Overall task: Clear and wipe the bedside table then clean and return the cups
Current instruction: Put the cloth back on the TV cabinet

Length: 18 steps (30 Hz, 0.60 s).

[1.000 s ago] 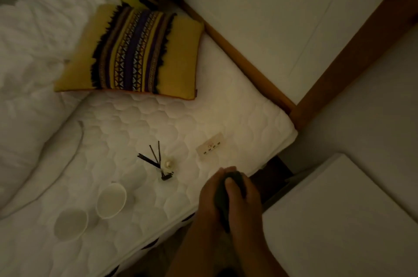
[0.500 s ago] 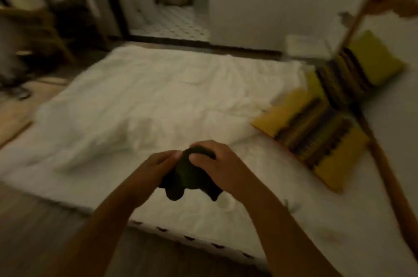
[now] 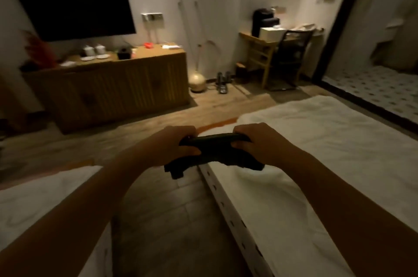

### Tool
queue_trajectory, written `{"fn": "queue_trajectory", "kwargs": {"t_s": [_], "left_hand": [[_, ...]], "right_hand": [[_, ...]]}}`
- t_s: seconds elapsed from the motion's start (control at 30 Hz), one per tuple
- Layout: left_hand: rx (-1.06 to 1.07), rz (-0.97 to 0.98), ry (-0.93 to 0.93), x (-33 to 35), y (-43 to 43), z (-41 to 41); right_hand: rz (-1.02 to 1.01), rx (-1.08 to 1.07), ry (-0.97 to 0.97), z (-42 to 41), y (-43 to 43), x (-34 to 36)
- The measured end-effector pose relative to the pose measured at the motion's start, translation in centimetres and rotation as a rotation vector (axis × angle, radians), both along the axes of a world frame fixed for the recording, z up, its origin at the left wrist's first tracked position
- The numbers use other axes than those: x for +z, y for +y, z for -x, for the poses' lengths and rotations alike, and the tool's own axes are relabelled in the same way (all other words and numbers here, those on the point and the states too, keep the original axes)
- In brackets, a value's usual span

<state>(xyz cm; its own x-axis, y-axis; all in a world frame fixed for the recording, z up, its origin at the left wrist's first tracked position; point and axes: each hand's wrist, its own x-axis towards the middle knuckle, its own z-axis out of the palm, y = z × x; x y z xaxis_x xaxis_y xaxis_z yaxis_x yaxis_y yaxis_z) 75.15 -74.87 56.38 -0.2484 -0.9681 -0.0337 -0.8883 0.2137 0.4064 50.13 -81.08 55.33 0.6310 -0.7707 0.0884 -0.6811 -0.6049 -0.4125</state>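
Observation:
A dark cloth is stretched between both hands in the middle of the head view, above the gap between two beds. My left hand grips its left end and my right hand grips its right end, both fists closed on the fabric. The cloth's lower edge hangs loose below my hands. The bedside table and its cups are out of view.
A white bed lies to the right and another bed corner at lower left, with wooden floor between. Ahead stand a wooden sideboard with lidded cups, a wall TV, a desk with a chair, and a tiled bathroom doorway.
My view has swung away from the bed with the cups and pillows toward the room. My hands went from bunching the cloth together to pulling it out flat between them.

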Motion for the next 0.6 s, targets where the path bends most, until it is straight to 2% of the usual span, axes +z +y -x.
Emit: {"fn": "queue_trajectory", "kwargs": {"t_s": [0.2, 0.37, 0.6], "left_hand": [[0.174, 0.027, -0.082, -0.1, -6.1, -11.1], [0.268, 0.121, -0.141, -1.3, -13.3, -16.0], [0.32, 0.127, -0.185, -1.8, -31.0, -23.8]], "right_hand": [[0.031, 0.123, 0.028, -11.9, -10.7, -0.4], [0.09, 0.167, 0.019, -18.5, -20.1, -0.7], [0.114, 0.157, 0.02, -26.3, -38.8, -3.3]]}}
